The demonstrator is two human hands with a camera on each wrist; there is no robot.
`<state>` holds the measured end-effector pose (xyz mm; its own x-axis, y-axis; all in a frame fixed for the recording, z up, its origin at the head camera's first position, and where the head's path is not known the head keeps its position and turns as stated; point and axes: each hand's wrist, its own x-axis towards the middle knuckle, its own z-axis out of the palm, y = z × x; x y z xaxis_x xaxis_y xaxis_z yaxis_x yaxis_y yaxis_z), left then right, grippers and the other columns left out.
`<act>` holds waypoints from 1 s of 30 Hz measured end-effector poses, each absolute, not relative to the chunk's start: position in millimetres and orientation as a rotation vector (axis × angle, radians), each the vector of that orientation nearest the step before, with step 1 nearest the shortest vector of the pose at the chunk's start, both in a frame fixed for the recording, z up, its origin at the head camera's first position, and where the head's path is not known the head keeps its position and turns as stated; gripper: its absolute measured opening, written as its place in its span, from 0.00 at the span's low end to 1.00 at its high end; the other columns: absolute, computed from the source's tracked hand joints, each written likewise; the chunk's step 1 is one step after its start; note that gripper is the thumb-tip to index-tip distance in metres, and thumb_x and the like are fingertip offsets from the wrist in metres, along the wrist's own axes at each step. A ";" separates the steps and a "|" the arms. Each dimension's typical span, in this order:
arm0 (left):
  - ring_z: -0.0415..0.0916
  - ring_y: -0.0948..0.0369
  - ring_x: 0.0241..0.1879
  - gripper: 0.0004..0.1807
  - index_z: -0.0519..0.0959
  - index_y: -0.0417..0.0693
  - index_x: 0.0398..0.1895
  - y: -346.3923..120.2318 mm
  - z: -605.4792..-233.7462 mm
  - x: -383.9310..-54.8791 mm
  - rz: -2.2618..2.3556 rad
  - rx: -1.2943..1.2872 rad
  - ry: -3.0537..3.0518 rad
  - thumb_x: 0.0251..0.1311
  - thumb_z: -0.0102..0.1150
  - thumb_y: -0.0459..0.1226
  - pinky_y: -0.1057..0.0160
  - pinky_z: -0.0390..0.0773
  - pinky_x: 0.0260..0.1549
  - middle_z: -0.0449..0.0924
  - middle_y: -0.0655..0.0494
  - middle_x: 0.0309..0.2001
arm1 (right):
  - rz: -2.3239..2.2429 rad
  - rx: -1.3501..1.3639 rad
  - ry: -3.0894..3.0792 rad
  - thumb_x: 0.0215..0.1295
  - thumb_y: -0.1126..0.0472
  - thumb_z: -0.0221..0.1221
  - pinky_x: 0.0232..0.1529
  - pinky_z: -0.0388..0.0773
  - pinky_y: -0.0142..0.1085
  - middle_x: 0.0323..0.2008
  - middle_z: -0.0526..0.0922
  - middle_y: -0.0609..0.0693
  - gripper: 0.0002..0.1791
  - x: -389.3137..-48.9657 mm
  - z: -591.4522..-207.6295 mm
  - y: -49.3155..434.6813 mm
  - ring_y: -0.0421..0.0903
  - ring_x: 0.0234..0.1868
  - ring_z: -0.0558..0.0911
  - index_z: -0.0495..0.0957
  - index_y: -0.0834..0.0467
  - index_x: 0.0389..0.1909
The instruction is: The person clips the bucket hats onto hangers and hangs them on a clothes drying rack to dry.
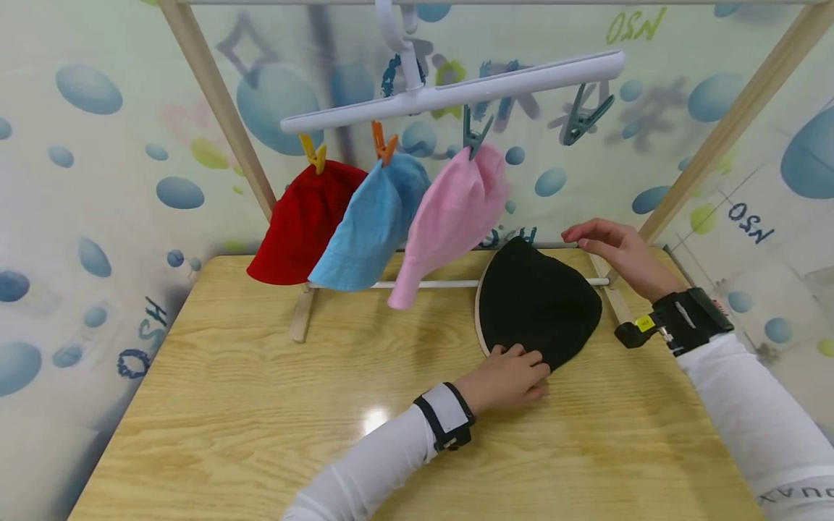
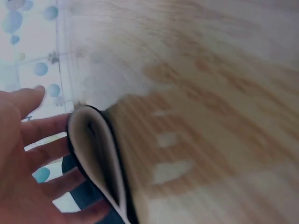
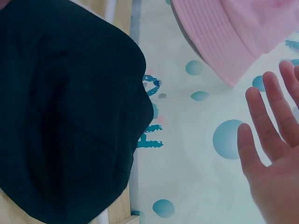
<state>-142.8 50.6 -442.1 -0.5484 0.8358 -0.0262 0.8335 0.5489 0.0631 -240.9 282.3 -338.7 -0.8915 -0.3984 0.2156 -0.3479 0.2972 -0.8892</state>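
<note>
A black hat [image 1: 534, 304] with a pale brim lining sits folded over the rack's lower bar. My left hand [image 1: 507, 376] touches its near edge. In the left wrist view, that hand's fingers [image 2: 49, 151] lie spread along the outside of the folded brim [image 2: 96, 158], the thumb apart from it. To the right of the hat's top, my right hand [image 1: 622, 253] is raised and holds nothing. The right wrist view shows this hand [image 3: 275, 154] with fingers extended, apart from the black hat [image 3: 70, 116]. A pink hat [image 1: 459, 210] hangs nearby.
A white hanger [image 1: 449, 95] hangs from a wooden rack [image 1: 218, 108]. Clothespins hold a red hat [image 1: 306, 224], a light blue hat [image 1: 378, 224] and the pink one. A spare green clothespin [image 1: 583, 119] hangs at the hanger's right. The wooden table [image 1: 228, 420] lies below.
</note>
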 end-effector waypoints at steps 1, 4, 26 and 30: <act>0.68 0.64 0.42 0.14 0.78 0.63 0.50 48.0 -441.1 -142.4 0.072 1.460 2.722 0.71 0.46 0.53 0.62 0.68 0.39 0.72 0.67 0.44 | -1.693 -0.717 2.491 0.75 0.64 0.48 0.52 0.67 0.27 0.51 0.79 0.44 0.14 -240.8 -339.1 282.1 0.40 0.54 0.73 0.73 0.71 0.51; 0.68 0.62 0.39 0.11 0.79 0.60 0.47 40.6 -437.5 -141.7 0.092 1.426 2.724 0.70 0.50 0.49 0.61 0.69 0.36 0.73 0.65 0.43 | -1.700 -0.706 2.490 0.74 0.64 0.48 0.52 0.67 0.26 0.51 0.79 0.43 0.14 -240.6 -340.2 281.4 0.39 0.54 0.73 0.74 0.71 0.50; 0.69 0.63 0.25 0.08 0.75 0.50 0.26 -38.8 -434.2 -151.6 0.430 1.339 2.679 0.64 0.59 0.35 0.70 0.66 0.23 0.72 0.60 0.25 | -1.687 -0.676 2.464 0.74 0.64 0.48 0.54 0.66 0.26 0.52 0.77 0.46 0.15 -236.4 -347.6 283.7 0.38 0.55 0.72 0.72 0.72 0.51; 0.71 0.65 0.24 0.09 0.73 0.49 0.25 -50.4 -435.5 -158.8 0.503 1.347 2.649 0.63 0.59 0.33 0.71 0.68 0.24 0.71 0.60 0.23 | -1.681 -0.659 2.455 0.74 0.63 0.49 0.54 0.65 0.26 0.53 0.77 0.47 0.15 -235.2 -348.4 284.4 0.39 0.56 0.72 0.72 0.71 0.52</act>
<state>-158.8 -50.4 -435.5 -0.5940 0.8036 0.0369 0.7612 0.5467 0.3488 -235.2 284.4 -348.4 -0.9022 -0.3995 0.1627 -0.2960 0.2992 -0.9071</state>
